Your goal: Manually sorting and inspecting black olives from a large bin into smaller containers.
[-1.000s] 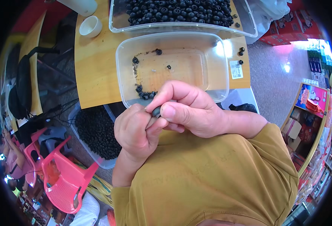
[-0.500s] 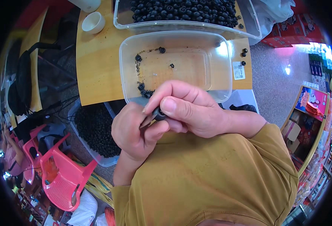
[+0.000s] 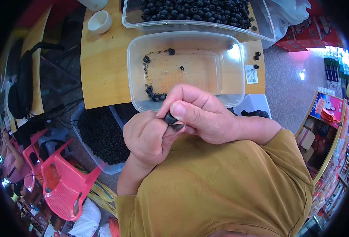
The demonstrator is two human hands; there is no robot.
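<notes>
Can't really make out the small black part (image 3: 170, 118), it's mostly buried between the right hand (image 3: 204, 114) and left hand (image 3: 148, 136). The full bin (image 3: 198, 12) of black pieces gets cut off at the top edge. The floor tub (image 3: 101, 136) is half hidden under the table (image 3: 103, 67).

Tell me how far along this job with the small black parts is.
Done: only a handful of small black pieces lie in the near clear tub. In hand: the left hand and right hand together pinch one black piece just below the tub. Left: the far tray and the bin under the table are full of black parts.
</notes>
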